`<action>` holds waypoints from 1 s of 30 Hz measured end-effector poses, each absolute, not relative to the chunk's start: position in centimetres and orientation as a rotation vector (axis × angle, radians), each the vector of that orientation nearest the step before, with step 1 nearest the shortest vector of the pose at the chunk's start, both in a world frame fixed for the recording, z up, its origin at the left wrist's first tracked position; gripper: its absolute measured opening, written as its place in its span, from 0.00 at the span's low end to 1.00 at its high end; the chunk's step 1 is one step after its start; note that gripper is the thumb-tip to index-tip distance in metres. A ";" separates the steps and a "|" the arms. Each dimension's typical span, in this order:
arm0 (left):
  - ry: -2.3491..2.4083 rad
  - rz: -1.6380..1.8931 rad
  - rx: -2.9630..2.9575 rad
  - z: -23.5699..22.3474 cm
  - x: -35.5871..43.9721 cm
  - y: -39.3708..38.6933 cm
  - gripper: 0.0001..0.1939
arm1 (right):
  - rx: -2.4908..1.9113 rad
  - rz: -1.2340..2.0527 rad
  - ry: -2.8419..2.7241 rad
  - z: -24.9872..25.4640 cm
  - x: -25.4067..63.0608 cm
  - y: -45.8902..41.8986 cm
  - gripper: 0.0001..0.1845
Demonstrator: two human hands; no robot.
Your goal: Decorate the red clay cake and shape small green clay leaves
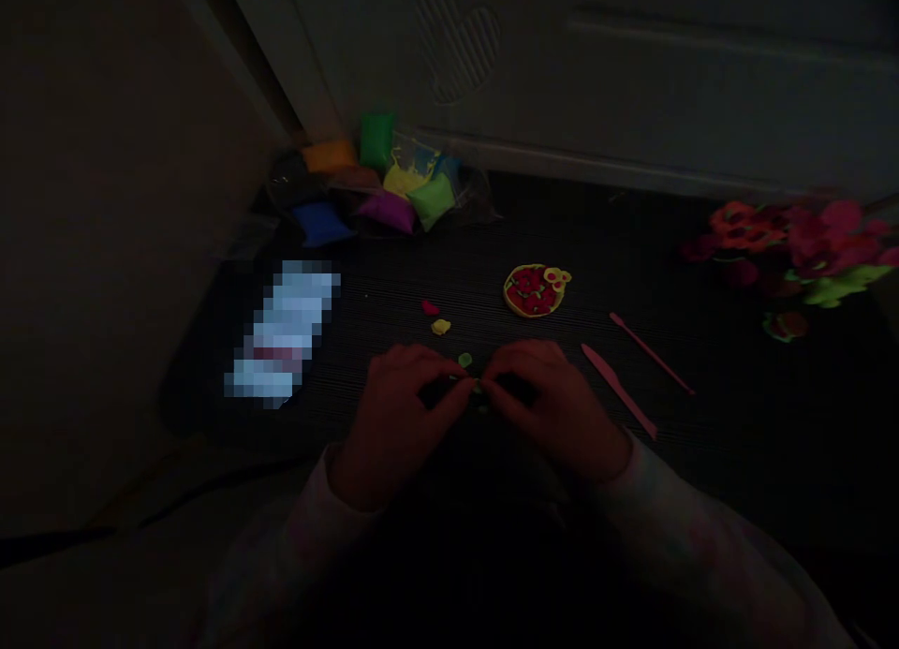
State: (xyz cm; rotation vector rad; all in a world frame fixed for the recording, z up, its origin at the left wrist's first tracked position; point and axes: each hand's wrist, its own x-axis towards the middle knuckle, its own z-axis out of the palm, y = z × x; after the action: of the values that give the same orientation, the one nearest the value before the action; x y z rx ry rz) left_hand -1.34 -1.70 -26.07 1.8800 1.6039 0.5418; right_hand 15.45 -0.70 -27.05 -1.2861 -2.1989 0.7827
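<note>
My left hand (404, 405) and my right hand (562, 410) meet at the fingertips above the dark table. Both pinch a small pale green piece of clay (478, 385), partly hidden by the fingers. Just beyond the fingertips lies a little green clay disc (464, 360). Farther back are a yellow clay lump (441, 327) and a red clay lump (431, 308). A round red clay piece with a yellow rim (532, 293), like a tiny pizza, rests behind my right hand. To the right lie a pink modelling knife (618, 390) and a thin pink stick tool (650, 351).
At left glows a blurred, phone-like screen (285, 326). Several coloured clay packets (386, 211) sit in clear bags at the back left. Red and green flower-like shapes (821, 246) stand at right. A pale panel (548, 96) rises behind the dark table (435, 265). The light is dim.
</note>
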 end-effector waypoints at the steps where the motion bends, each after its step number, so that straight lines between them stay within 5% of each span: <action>1: 1.580 0.537 1.864 -26.0 -1.2 -1.7 0.07 | -1.267 0.774 -2.194 -27.0 15.5 -0.7 0.02; 10: 1.585 0.804 1.525 -25.3 -0.2 -1.9 0.04 | -1.312 1.021 -1.917 -26.3 15.6 -1.2 0.10; 16: 1.537 0.914 1.404 -25.5 0.6 -2.6 0.04 | -1.311 1.201 -1.781 -26.2 15.6 -1.2 0.06; 30: 1.406 0.880 2.078 -25.5 -1.0 -2.2 0.07 | -1.315 1.389 -1.712 -26.1 15.7 -1.0 0.05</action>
State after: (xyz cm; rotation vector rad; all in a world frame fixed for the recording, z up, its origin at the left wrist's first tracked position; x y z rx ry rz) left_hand -0.96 -2.17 -25.47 2.0776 1.4055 0.8796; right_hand 15.68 -1.03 -26.13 -1.3154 -1.7122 1.3890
